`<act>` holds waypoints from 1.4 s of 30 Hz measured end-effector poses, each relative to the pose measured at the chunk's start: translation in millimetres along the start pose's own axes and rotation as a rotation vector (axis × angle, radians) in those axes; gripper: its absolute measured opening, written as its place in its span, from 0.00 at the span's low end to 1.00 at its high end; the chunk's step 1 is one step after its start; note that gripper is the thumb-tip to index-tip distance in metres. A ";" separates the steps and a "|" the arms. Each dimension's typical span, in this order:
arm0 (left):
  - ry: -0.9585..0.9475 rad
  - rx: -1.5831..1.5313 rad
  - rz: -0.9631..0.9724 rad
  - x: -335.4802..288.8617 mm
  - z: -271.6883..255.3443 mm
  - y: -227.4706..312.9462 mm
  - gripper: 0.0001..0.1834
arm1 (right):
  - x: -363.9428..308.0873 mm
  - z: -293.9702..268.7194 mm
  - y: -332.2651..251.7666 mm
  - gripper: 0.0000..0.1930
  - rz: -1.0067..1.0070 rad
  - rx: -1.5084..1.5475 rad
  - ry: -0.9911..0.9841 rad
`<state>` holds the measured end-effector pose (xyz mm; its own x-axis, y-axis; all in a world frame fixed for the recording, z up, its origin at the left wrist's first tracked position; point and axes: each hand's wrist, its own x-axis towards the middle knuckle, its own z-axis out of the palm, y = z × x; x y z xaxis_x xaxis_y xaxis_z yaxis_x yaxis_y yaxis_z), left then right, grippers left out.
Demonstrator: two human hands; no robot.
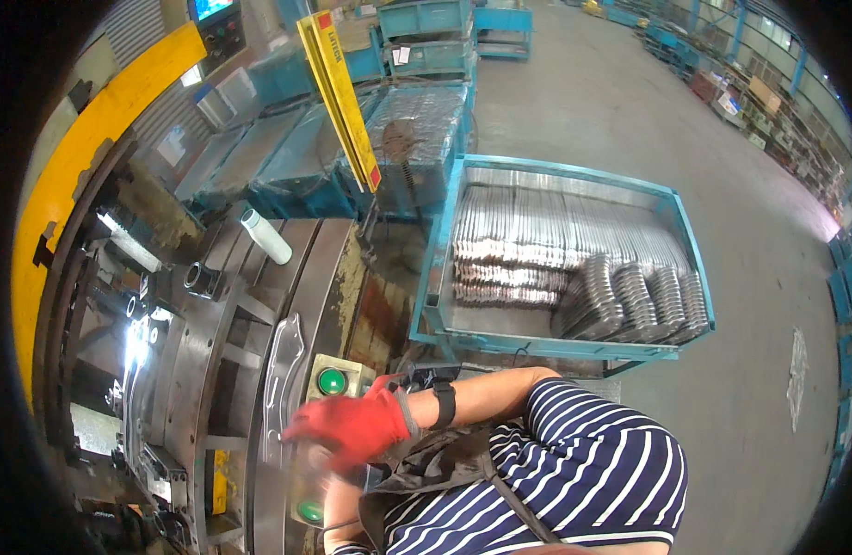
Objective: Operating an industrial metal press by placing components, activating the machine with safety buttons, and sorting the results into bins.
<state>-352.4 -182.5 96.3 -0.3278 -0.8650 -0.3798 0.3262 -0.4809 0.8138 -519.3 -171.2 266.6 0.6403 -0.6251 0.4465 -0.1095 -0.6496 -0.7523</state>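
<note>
My right hand (357,427), in a red glove, reaches in front of me over the control box; its fingers are smeared by motion. A shaped, shiny stamped metal part (282,377) lies along the press bed's near edge, its lower end close to those fingers, and I cannot tell whether they touch. My left forearm (341,507) comes up from below. The left hand (322,460) is a blur partly hidden under the red glove. A green push button (332,381) on a pale box sits just above the right hand, and a second green button (310,511) lies below.
The press die (190,370) stands at the left beside a yellow frame (121,111). A white cylinder (266,237) rests on the bed. A blue bin (574,347) of stacked metal parts stands to the right. A yellow post (341,102) rises between the bed and more blue bins.
</note>
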 end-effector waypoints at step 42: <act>0.217 0.211 0.690 9.6 60.4 29.1 0.14 | -18.4 46.4 46.6 0.46 -0.023 -0.519 0.056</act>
<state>-399.6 -196.1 142.9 0.0784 -0.9794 0.1863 0.2105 0.1989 0.9571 -500.9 -169.9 200.8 0.6070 -0.6210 0.4959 -0.4677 -0.7836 -0.4089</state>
